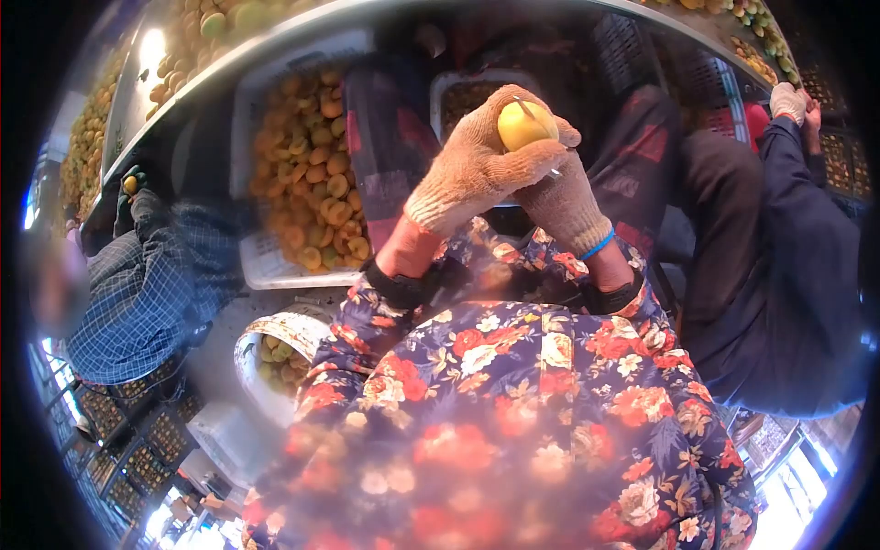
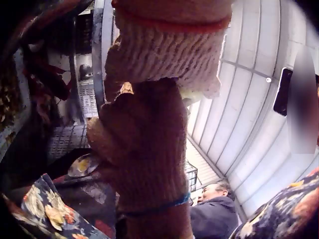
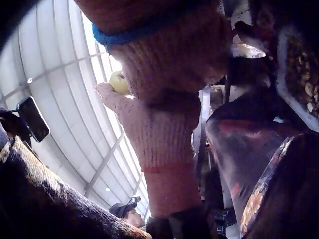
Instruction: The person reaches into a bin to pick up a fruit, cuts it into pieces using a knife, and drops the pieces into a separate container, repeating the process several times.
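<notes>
Both hands wear tan knit gloves and meet in front of the chest. My left hand [image 1: 466, 170] holds a round yellow fruit [image 1: 526, 126], its thumb below and fingers curled over the top in the head view. A thin metal knife edge [image 1: 522, 106] lies across the fruit's upper side. My right hand [image 1: 564, 206], with a blue band at the wrist, is close against the left and grips the knife; its fingers are largely hidden. Light metal [image 1: 555, 171] shows beside the right hand. In the right wrist view the fruit [image 3: 119, 83] peeks out beside the left thumb.
A white crate [image 1: 302, 278] of orange fruit halves stands to the left, with a smaller crate [image 1: 438, 92] between the knees. A bucket [image 1: 261, 332] of fruit is at lower left. Ahead runs a table edge [image 1: 266, 44]. People sit on both sides, one in a checked shirt [image 1: 137, 312].
</notes>
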`<move>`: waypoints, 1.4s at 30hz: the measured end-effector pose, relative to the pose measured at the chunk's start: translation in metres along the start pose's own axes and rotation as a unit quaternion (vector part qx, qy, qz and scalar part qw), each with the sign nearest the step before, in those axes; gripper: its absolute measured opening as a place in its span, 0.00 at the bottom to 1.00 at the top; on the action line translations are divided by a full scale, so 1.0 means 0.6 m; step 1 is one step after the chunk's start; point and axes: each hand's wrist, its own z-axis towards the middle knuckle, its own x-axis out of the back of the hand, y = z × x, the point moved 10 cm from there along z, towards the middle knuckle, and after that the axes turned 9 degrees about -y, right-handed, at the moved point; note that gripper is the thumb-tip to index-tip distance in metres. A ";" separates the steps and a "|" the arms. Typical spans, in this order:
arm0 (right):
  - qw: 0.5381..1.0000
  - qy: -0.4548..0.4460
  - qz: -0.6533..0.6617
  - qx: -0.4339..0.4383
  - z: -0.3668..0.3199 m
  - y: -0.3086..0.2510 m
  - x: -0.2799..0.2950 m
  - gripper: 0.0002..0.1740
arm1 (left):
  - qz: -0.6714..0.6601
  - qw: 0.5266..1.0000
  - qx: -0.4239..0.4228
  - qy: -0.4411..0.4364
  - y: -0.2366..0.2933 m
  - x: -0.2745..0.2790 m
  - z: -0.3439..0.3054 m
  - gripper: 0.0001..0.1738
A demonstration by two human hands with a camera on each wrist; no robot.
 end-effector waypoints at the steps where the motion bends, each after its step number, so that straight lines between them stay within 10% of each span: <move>1: 0.999 -0.023 -0.035 -0.015 0.000 0.005 -0.009 0.19 | 0.101 0.995 -0.003 -0.023 0.010 0.004 0.001 0.19; 3: 0.996 -0.044 -0.069 -0.030 0.002 0.012 -0.015 0.16 | 0.201 0.978 -0.004 -0.048 0.022 0.022 0.004 0.21; 5: 0.984 -0.152 -0.096 0.009 0.005 0.004 -0.043 0.11 | 0.559 0.825 -0.009 -0.081 0.029 0.016 0.011 0.26; 9: 0.997 -0.077 -0.016 -0.028 0.009 0.016 -0.029 0.08 | 0.549 0.835 -0.013 -0.038 0.032 0.025 0.012 0.20; 10: 0.992 -0.060 0.069 -0.086 0.006 0.044 -0.029 0.09 | 0.363 0.931 0.016 -0.024 0.019 0.031 0.009 0.26; 11: 0.977 -0.041 0.152 -0.143 -0.001 0.071 -0.030 0.10 | 0.361 0.932 0.016 -0.026 0.007 0.018 0.006 0.26; 13: 0.989 -0.032 0.073 -0.122 0.004 0.069 -0.028 0.10 | 0.141 0.984 0.023 0.105 -0.026 0.046 -0.009 0.24; 17: 0.999 -0.021 -0.031 -0.039 0.010 0.040 -0.014 0.11 | 0.013 0.994 0.029 0.102 -0.036 0.020 -0.023 0.22; 20: 0.994 -0.022 -0.079 0.068 0.012 -0.005 -0.004 0.11 | 0.016 0.997 0.003 0.075 -0.038 0.015 -0.018 0.22; 31: 0.996 -0.081 -0.028 -0.038 0.012 0.036 -0.030 0.08 | 0.509 0.852 0.120 0.029 -0.022 0.036 0.000 0.23; 33: 0.992 -0.064 -0.072 -0.076 0.016 0.037 -0.020 0.09 | 0.248 0.967 0.001 0.057 -0.014 0.024 0.005 0.28; 37: 0.992 -0.001 0.072 -0.101 0.001 0.089 -0.005 0.10 | -0.016 0.994 0.041 0.100 -0.051 0.014 -0.003 0.21; 42: 0.971 0.120 0.207 -0.013 -0.013 0.085 0.016 0.09 | 0.020 0.998 0.022 0.051 -0.051 0.004 -0.006 0.20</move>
